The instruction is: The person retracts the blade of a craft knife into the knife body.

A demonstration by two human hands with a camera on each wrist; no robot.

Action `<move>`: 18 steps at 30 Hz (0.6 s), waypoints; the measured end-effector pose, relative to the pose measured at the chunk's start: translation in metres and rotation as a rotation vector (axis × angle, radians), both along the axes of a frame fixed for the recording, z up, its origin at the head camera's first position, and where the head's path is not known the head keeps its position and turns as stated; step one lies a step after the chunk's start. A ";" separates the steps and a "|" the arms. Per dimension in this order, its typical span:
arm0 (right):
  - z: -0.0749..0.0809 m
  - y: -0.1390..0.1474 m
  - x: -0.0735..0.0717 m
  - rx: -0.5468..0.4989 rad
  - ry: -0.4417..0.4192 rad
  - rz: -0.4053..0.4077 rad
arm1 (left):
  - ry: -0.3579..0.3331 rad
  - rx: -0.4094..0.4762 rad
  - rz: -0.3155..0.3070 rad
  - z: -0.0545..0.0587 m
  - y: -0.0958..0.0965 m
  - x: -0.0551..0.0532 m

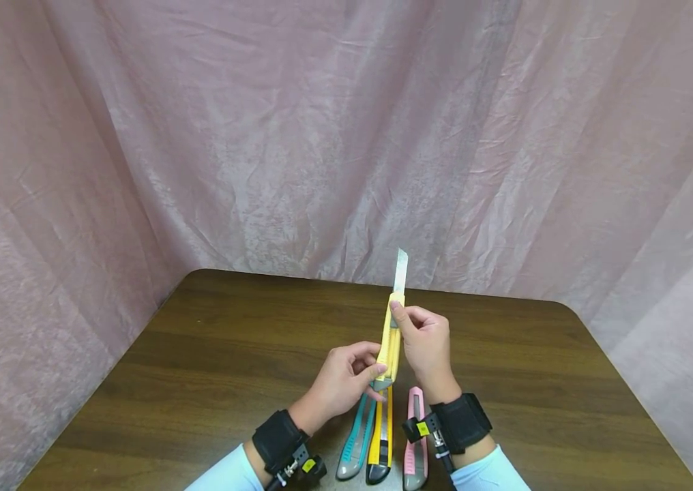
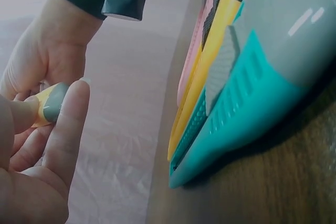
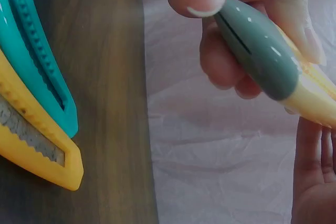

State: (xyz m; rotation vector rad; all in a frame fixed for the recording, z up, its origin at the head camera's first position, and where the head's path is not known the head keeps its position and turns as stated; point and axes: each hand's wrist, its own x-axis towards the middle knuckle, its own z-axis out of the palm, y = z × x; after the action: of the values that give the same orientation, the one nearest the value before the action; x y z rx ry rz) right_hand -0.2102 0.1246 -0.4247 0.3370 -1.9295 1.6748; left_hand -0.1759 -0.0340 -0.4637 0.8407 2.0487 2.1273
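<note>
A pale yellow box cutter (image 1: 389,348) with a grey end cap (image 3: 260,51) is held up above the table, its bare blade (image 1: 401,271) extended and pointing upward. My left hand (image 1: 346,375) pinches the lower end of the handle, near the cap. Higher up, my right hand (image 1: 429,341) grips the handle, thumb at the grey slider just below the blade. Under the hands lie a teal box cutter (image 1: 355,442), a darker yellow one with a black end (image 1: 380,440), and a pink one (image 1: 415,443) partly behind the right wrist strap.
The brown wooden table (image 1: 230,341) has rounded far corners. Pink-grey curtains (image 1: 322,136) hang behind it and at both sides. A black strap with a small camera sits on each wrist, the left strap (image 1: 280,442) close to the teal cutter.
</note>
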 end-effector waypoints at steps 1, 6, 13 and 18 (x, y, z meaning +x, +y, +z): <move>-0.001 0.000 0.000 0.006 0.007 0.002 | -0.001 -0.002 0.001 0.000 0.000 0.000; -0.001 0.000 -0.001 0.026 0.025 0.011 | 0.006 -0.017 0.014 0.001 0.000 0.000; -0.003 0.001 -0.002 0.037 -0.058 0.024 | 0.031 -0.022 0.029 -0.003 0.000 -0.002; -0.004 0.002 -0.002 0.044 -0.010 0.046 | 0.035 -0.008 0.009 -0.002 -0.001 -0.002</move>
State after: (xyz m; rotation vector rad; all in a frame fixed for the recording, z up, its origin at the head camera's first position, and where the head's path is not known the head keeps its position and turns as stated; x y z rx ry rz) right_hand -0.2117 0.1265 -0.4284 0.3935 -1.9823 1.6686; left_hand -0.1776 -0.0345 -0.4654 0.8758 2.0795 2.1225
